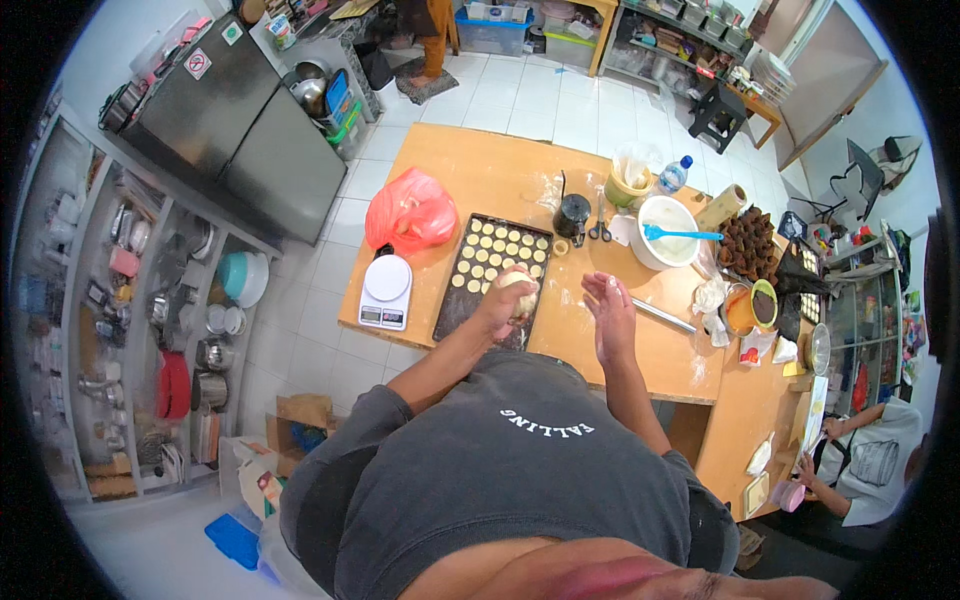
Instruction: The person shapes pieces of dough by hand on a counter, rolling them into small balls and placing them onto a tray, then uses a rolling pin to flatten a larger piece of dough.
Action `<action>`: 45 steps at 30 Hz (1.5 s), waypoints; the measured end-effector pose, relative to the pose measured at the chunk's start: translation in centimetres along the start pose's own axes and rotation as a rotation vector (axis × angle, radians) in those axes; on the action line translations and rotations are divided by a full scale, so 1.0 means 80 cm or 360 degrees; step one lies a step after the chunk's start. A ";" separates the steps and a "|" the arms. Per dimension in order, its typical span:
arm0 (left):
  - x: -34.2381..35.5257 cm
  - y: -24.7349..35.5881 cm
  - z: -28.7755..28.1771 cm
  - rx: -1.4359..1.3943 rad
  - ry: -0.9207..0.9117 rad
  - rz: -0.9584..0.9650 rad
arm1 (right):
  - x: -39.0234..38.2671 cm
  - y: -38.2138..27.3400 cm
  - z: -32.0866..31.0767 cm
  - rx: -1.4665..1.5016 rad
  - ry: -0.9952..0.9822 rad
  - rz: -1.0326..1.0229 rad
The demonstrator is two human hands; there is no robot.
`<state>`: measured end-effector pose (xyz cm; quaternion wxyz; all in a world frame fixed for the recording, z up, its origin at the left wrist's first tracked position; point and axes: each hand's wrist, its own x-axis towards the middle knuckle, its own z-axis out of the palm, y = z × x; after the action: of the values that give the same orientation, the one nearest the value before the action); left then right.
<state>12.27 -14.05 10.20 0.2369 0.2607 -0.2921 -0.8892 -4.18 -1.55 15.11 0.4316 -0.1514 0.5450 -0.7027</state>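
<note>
My left hand (505,305) grips a pale lump of dough (519,285) above the lower part of a dark baking tray (452,310), which holds several flat pale dough rounds (485,243). My right hand (609,305) is raised just to the right of the dough, fingers extended and slightly bent, holding nothing. A metal rod (667,316) lies on the wooden table (590,365) beyond that hand. Left of the tray sit a white digital scale (386,282) and a red plastic bag (410,210) with contents I cannot make out.
Behind are a black pitcher (572,215), scissors (600,225) and a white bowl (666,243) with a blue spatula. Brown items (745,240) crowd the right. A co-worker (870,460) is at the lower right. A fridge (240,140) and shelving (165,300) stand left.
</note>
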 end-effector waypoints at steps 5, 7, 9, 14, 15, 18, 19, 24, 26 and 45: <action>0.001 -0.009 0.037 0.0595 0.0384 0.0639 | 0.001 0.057 -0.060 0.0139 0.0051 0.0424; 0.006 -0.018 0.062 0.0578 0.0394 0.0671 | 0.009 0.069 -0.087 0.0302 0.0041 0.0832; 0.005 -0.026 0.088 0.1027 0.0323 0.0846 | 0.010 0.066 -0.108 0.0347 0.0009 0.0928; -0.039 -0.031 0.197 0.2055 -0.0091 0.1123 | -0.001 0.002 -0.140 0.0697 -0.0143 0.0802; -0.043 -0.032 0.214 0.2195 -0.0187 0.0962 | 0.003 -0.003 -0.153 0.0703 -0.0154 0.0805; -0.034 -0.051 0.227 0.2189 -0.0240 0.0861 | 0.010 -0.023 -0.182 0.0703 -0.0091 0.0900; -0.027 -0.058 0.232 0.2035 -0.0245 0.0920 | 0.024 -0.002 -0.216 0.0708 -0.0088 0.0897; 0.019 -0.132 0.205 0.1238 0.0017 0.0464 | 0.036 0.004 -0.284 0.0204 0.0145 0.0716; 0.033 -0.172 0.196 0.0992 0.0157 0.0203 | 0.033 -0.028 -0.304 -0.0335 0.0090 0.0300; 0.079 -0.250 0.226 0.0490 0.0660 -0.0061 | 0.028 -0.079 -0.390 -0.0170 -0.0041 0.0242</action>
<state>-8.73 3.82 7.86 0.2323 0.4759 -0.3642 -0.7661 -29.57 16.77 8.92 0.4820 -0.1415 0.5861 -0.6357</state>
